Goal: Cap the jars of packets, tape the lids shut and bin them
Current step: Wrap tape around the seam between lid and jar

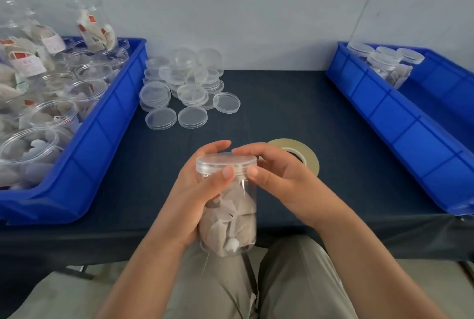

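At the left, a blue bin (110, 144) held open jars, with loose lids (187, 80) heaped beside it on the table (282, 103). The left hand (197, 190) had its grip curled round the jar of packets (230, 216), held roughly upright over the table's near edge. Its lid (225, 161) sat on top, pinched at the rim by the right hand (282, 180). The tape roll (307, 157) lay flat just behind that nearer hand, with open room rightward to the bin of capped jars (400, 118).
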Demonstrator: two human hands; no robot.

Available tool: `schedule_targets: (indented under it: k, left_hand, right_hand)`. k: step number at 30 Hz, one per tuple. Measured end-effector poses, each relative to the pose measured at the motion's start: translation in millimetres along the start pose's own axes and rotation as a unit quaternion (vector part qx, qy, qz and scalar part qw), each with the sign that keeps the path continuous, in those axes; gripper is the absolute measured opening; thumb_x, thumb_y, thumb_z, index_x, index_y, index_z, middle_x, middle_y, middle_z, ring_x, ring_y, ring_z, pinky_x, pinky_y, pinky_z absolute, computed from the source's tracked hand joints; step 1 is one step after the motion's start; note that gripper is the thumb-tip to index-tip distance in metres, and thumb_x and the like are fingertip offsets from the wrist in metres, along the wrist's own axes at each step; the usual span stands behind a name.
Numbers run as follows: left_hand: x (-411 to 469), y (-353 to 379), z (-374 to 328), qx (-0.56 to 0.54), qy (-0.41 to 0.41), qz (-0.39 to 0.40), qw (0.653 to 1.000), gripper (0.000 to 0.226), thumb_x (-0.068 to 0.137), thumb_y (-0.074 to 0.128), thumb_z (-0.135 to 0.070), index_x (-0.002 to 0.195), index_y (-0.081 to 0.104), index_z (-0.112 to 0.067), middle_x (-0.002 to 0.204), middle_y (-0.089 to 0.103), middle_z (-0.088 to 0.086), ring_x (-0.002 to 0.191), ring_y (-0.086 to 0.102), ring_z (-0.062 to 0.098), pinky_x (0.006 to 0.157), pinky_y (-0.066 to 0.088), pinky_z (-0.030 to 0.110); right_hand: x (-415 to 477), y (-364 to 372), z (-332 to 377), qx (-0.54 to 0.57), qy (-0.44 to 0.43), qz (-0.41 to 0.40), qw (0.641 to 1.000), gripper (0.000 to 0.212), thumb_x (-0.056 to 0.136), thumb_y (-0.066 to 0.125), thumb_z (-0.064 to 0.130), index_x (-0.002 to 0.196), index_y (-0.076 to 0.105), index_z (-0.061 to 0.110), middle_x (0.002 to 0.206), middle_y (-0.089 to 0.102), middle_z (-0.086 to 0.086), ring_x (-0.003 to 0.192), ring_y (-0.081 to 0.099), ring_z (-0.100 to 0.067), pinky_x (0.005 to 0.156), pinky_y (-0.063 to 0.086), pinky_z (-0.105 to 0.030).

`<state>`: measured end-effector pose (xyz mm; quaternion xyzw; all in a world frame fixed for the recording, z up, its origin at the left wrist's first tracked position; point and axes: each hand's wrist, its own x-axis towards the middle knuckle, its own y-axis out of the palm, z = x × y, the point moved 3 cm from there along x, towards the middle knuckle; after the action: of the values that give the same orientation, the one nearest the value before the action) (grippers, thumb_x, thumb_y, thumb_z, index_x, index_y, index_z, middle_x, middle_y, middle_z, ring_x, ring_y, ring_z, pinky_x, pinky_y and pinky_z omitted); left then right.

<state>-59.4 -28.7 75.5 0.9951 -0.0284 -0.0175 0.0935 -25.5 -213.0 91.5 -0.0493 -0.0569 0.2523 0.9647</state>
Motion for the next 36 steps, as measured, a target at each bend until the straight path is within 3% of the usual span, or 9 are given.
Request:
schedule_targets:
  k: [5,12,16,21,24,29,31,33,36]
  left_hand:
    - [-0.7,2.3,2.5,-0.010,-0.006,0.030,0.999,0.094,0.063,0.092,-0.070,0.140,0.063,-0.024,0.132,0.071,0.012,0.119,0.070,0.033,0.101,0.055,0.051]
    - [-4.6,2.2,6.9,-0.066,-0.022,0.053,0.996,0.102,0.069,0.082,-0.079,0.146,0.058,-0.016,0.135,0.067,0.024,0.112,0.066,0.041,0.098,0.052,0.061]
    - [-0.5,5.5,3.4,-0.033,-0.004,0.053,0.998,0.092,0.075,0.073,-0.084,0.143,0.062,-0.023,0.132,0.071,0.018,0.115,0.072,0.035,0.090,0.062,0.042]
    - [3.7,6.2,6.5,0.014,-0.010,0.054,0.998,0.083,0.076,0.062,-0.092,0.138,0.067,-0.036,0.130,0.074,0.006,0.117,0.073,0.026,0.091,0.059,0.038]
    - [1.2,7.8,6.9,0.105,0.016,0.031,0.994,0.083,0.077,0.048,-0.099,0.144,0.057,-0.051,0.130,0.072,-0.013,0.117,0.072,0.014,0.093,0.060,0.038]
    - [-3.0,22.7,-0.8,0.189,0.098,0.047,0.976,0.098,0.082,0.047,-0.094,0.163,0.023,-0.044,0.130,0.065,-0.030,0.126,0.062,-0.001,0.102,0.051,0.019]
    - [-2.2,28.8,-3.9,0.155,0.119,0.050,0.979,0.091,0.087,0.045,-0.091,0.163,0.021,-0.045,0.149,0.051,-0.035,0.143,0.046,-0.006,0.113,0.041,0.018]
    - [2.2,28.8,-8.0,0.135,0.146,0.030,0.980,0.088,0.090,0.043,-0.089,0.163,0.023,-0.044,0.167,0.030,-0.032,0.157,0.021,-0.005,0.124,0.023,0.033]
    - [13.8,17.2,-9.5,0.069,0.127,-0.004,0.990,0.090,0.083,0.051,-0.091,0.160,0.040,-0.045,0.167,0.035,-0.026,0.156,0.024,-0.005,0.124,0.017,0.045]
  right_hand:
    - [-5.6,6.0,-16.2,0.109,0.007,0.029,0.994,0.043,0.101,0.065,0.033,0.140,0.061,0.014,0.142,0.064,-0.016,0.134,0.059,-0.037,0.114,0.048,-0.048]
    - [-9.3,2.3,-26.9,0.094,0.029,0.013,0.995,0.043,0.108,0.053,0.039,0.146,0.062,0.022,0.143,0.063,-0.019,0.134,0.056,-0.047,0.116,0.042,-0.066]
    - [-9.1,5.6,-26.5,0.104,0.017,-0.007,0.994,0.058,0.103,0.063,0.055,0.144,0.061,0.014,0.142,0.063,-0.022,0.133,0.057,-0.048,0.114,0.044,-0.067]
    - [-12.4,1.2,-24.3,0.120,0.021,-0.008,0.992,0.050,0.108,0.058,0.036,0.147,0.058,0.006,0.148,0.061,-0.020,0.138,0.056,-0.044,0.117,0.039,-0.069]
    - [-17.5,-5.3,-12.3,0.079,0.035,0.001,0.996,0.061,0.105,0.058,0.047,0.153,0.051,0.010,0.150,0.060,-0.014,0.140,0.057,-0.036,0.116,0.045,-0.061]
    - [-24.5,-13.7,21.9,-0.205,0.005,0.018,0.979,0.091,0.079,0.091,0.049,0.156,0.045,0.033,0.143,0.055,0.029,0.136,0.054,0.000,0.105,0.050,-0.018]
    - [-25.2,-21.1,35.8,-0.256,-0.025,-0.011,0.966,0.089,0.076,0.093,0.052,0.153,0.050,0.037,0.139,0.056,0.033,0.132,0.056,0.002,0.103,0.051,-0.017]
    - [-24.8,-35.1,46.9,-0.254,-0.041,-0.041,0.965,0.091,0.072,0.095,0.052,0.151,0.052,0.038,0.137,0.060,0.031,0.127,0.061,0.001,0.099,0.054,-0.018]
    - [-17.6,-80.0,65.4,-0.196,-0.033,-0.153,0.968,0.100,0.062,0.095,0.058,0.149,0.048,0.043,0.133,0.066,0.021,0.119,0.069,-0.004,0.098,0.059,-0.030]
